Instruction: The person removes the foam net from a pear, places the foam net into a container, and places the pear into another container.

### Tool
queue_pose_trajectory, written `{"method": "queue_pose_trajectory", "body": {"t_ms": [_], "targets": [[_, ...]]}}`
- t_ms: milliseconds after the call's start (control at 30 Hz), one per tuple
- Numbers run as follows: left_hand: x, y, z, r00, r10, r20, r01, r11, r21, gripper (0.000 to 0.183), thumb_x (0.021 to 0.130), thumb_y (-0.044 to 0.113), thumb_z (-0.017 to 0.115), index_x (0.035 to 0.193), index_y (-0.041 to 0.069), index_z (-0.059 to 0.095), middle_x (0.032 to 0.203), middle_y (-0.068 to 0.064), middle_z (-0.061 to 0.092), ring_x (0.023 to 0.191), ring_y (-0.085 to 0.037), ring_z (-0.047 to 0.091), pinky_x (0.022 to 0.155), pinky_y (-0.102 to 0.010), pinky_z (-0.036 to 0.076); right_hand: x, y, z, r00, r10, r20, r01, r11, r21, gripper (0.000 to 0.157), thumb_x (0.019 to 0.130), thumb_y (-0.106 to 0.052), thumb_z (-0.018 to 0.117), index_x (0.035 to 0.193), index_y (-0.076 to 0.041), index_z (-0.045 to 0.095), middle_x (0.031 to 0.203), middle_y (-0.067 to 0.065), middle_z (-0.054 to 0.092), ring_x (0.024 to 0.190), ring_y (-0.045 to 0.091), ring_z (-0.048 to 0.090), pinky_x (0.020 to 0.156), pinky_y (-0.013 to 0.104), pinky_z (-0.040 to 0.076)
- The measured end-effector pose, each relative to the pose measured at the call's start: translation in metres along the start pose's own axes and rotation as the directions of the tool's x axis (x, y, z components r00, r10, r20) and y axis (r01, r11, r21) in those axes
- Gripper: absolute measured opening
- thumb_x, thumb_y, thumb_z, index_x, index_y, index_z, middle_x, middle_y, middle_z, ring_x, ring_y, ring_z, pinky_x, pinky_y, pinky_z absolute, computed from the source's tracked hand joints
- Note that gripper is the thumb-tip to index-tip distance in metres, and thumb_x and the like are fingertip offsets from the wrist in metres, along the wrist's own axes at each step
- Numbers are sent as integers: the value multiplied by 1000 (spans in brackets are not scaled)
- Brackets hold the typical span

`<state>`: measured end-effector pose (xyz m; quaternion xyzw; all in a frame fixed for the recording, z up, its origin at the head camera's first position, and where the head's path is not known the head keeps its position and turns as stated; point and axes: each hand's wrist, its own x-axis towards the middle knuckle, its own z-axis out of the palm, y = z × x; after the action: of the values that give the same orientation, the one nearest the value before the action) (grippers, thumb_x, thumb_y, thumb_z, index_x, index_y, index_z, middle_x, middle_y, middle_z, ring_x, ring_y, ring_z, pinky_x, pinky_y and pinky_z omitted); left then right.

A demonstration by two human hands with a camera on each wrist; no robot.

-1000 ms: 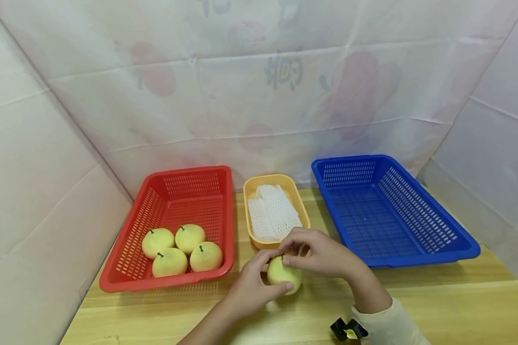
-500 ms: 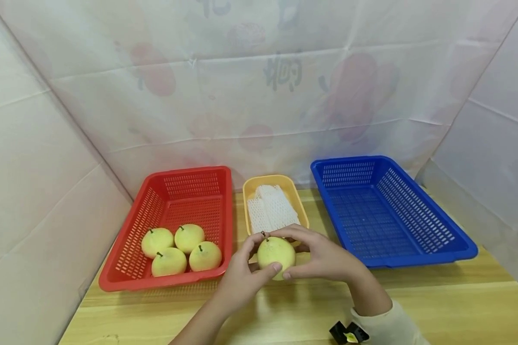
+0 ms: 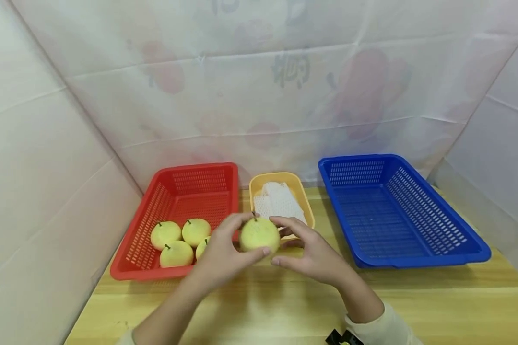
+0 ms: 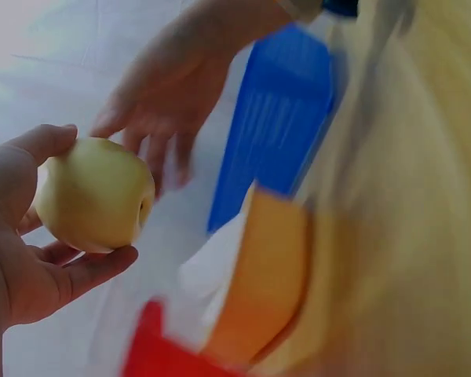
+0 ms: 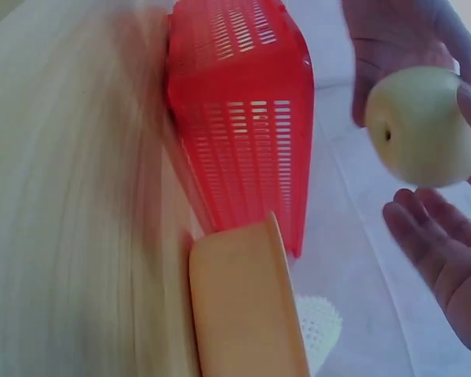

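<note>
A round yellow-green pear (image 3: pixel 260 235), stem up, is held above the tabletop by my left hand (image 3: pixel 220 254). The thumb lies across its near side and the fingers reach round behind. To the pear's right is my right hand (image 3: pixel 312 256), fingers spread and thumb apart from the fruit. In the left wrist view the left fingers cup the pear (image 4: pixel 94 196), with the loosely bent right hand (image 4: pixel 177 98) behind it. The right wrist view shows the pear (image 5: pixel 420 129) with its small dark hollow facing the camera.
A red basket (image 3: pixel 131 274) with several pears (image 3: pixel 176 254) stands at left. A small yellow basket (image 3: pixel 307 211) at centre holds white foam fruit nets (image 3: pixel 280 203). On the right is a blue basket (image 3: pixel 414 262). Fabric walls (image 3: pixel 241 96) enclose the wooden table (image 3: pixel 285 311).
Both hands first worked at the pear's stem low over the table. The pear has since risen and moved left with the left hand, while the right hand's fingers have loosened from it.
</note>
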<state>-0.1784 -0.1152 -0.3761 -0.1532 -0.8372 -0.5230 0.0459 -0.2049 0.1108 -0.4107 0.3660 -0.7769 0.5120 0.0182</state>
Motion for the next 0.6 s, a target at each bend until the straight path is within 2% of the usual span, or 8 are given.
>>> {"method": "queue_pose_trajectory", "body": {"t_ms": [133,200,333,467,600], "targets": [[15,5,-36,998,-49,-43,52,995,83,65,77,32,85,133,21,53,128,4,56,104,-21,63,73,-29,59,0,0,6,997,65,35,-64,998,-6,55,90,-25,74,140,-22,51,122,-1,61,98,20,62,80,34,57],[27,2,-55,996,-70,-56,77,988,132,67,78,35,84,135,20,51,130,0,57,106,-25,64,74,-31,60,0,1,11,991,100,91,-99,995,-17,50,91,-30,71,138,-25,53,123,-3,60,97,17,60,77,32,56],[53,-11,-86,992,-122,-44,129,958,256,74,80,46,80,139,17,48,133,-5,55,113,-29,61,78,-37,60,-1,0,23,971,114,208,-101,992,-72,45,93,-40,67,134,-28,56,125,-6,60,96,11,59,71,27,56],[75,-28,-104,982,-186,-12,178,913,367,80,83,51,74,145,11,42,137,-10,52,121,-33,55,82,-41,58,-3,-3,33,956,94,278,-62,990,-123,41,93,-43,65,131,-28,59,122,-11,60,91,5,58,66,22,53],[88,-48,-107,973,-232,10,202,864,461,79,86,47,73,143,5,40,130,-17,55,110,-32,58,77,-38,57,-3,-6,38,946,74,314,-31,990,-139,39,94,-42,64,129,-27,60,120,-13,60,88,1,56,65,19,52]]}}
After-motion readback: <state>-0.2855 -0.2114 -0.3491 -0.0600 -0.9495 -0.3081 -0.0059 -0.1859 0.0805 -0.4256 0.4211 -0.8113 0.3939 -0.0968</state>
